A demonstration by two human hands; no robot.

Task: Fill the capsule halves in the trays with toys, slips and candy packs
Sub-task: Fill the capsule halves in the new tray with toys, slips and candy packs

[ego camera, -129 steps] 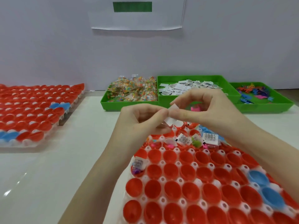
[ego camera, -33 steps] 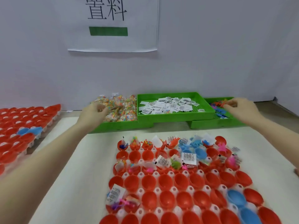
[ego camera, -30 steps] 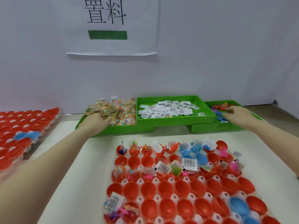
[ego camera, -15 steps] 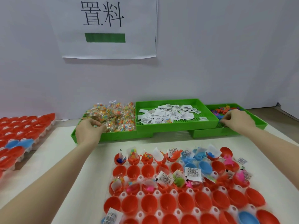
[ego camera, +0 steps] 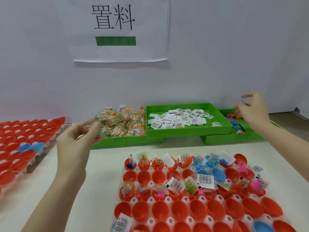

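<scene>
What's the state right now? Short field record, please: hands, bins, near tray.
left hand: lifted by the candy bin, grip on a clear candy pack
right hand: raised above the toy bin, pinching small toys, blurred
slip bin: between the other two, holds slips
near tray: far row and third row filled; second row mostly empty; nearer rows mostly empty
second tray: at left

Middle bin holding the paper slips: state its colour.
Bright green, with a gridded floor; the middle bin shows in the head view, the only one.
</scene>
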